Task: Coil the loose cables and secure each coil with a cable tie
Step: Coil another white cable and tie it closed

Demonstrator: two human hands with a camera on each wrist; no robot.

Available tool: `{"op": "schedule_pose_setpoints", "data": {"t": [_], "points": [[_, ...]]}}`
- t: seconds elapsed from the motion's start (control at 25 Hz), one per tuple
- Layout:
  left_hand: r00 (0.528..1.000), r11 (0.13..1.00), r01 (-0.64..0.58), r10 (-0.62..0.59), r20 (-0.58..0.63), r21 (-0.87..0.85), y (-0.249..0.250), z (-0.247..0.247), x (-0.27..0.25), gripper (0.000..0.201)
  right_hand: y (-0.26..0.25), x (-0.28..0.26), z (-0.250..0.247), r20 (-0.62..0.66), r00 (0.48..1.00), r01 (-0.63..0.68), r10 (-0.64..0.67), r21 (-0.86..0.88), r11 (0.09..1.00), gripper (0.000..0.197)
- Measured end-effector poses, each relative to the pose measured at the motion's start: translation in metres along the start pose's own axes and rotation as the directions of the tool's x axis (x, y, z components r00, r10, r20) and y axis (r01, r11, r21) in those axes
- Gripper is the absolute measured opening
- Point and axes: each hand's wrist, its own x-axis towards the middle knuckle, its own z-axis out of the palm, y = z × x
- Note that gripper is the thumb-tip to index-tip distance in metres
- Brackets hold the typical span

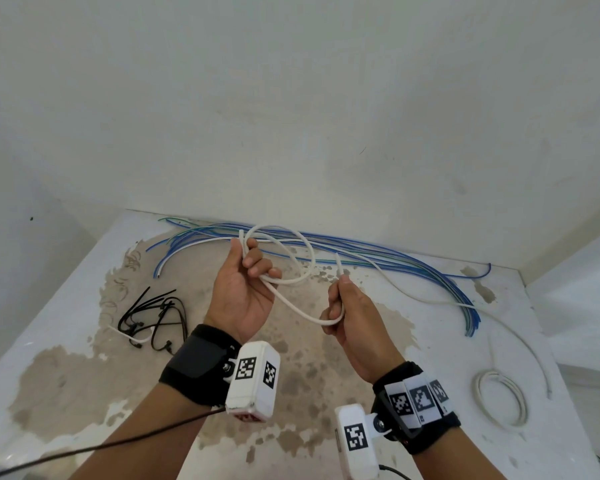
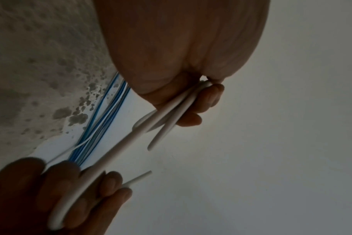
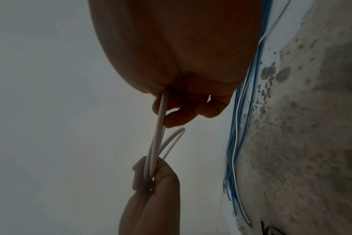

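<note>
A white cable [image 1: 305,252] is held above the table between both hands. My left hand [image 1: 248,271] grips its loops [image 2: 171,109], with one cable end sticking up past the fingers. My right hand [image 1: 340,306] grips the stretch [image 2: 86,182] nearer me, and the other cable end [image 1: 339,263] pokes up above that fist. A span of cable [image 3: 158,139] runs between the two hands. Black cable ties [image 1: 153,317] lie in a heap on the table to the left.
Several loose blue, green and white cables [image 1: 378,256] run along the table's far edge and curl down the right side. A coiled white cable [image 1: 501,400] lies at the right front. The table [image 1: 66,306] has worn brown patches. A wall stands behind it.
</note>
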Motion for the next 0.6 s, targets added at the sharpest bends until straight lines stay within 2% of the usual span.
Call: {"op": "schedule_pose_setpoints", "data": {"t": [0.12, 0.28, 0.32, 0.48, 0.6], "points": [[0.998, 0.998, 0.055, -0.056, 0.016, 0.039, 0.007, -0.002, 0.001, 0.034, 0.000, -0.002, -0.002, -0.002, 1.000, 0.014, -0.014, -0.020, 1.000, 0.044], [0.983, 0.979, 0.172, -0.178, 0.041, 0.112, 0.007, -0.006, -0.005, 0.032, -0.006, 0.002, -0.001, -0.030, 0.999, 0.024, -0.022, 0.092, 0.995, 0.038], [0.979, 0.973, 0.192, -0.199, 0.046, 0.125, 0.007, -0.008, -0.006, 0.034, -0.009, 0.003, 0.000, -0.033, 0.999, 0.020, -0.018, 0.076, 0.997, 0.036], [0.963, 0.956, 0.250, -0.262, 0.068, 0.153, 0.003, -0.012, -0.013, 0.039, -0.008, 0.005, 0.008, -0.032, 0.999, 0.034, -0.040, -0.171, 0.985, 0.024], [0.947, 0.942, 0.301, -0.313, 0.073, 0.146, 0.003, -0.014, -0.017, 0.039, 0.000, 0.006, 0.009, -0.020, 1.000, -0.003, -0.001, -0.214, 0.977, 0.024]]}}
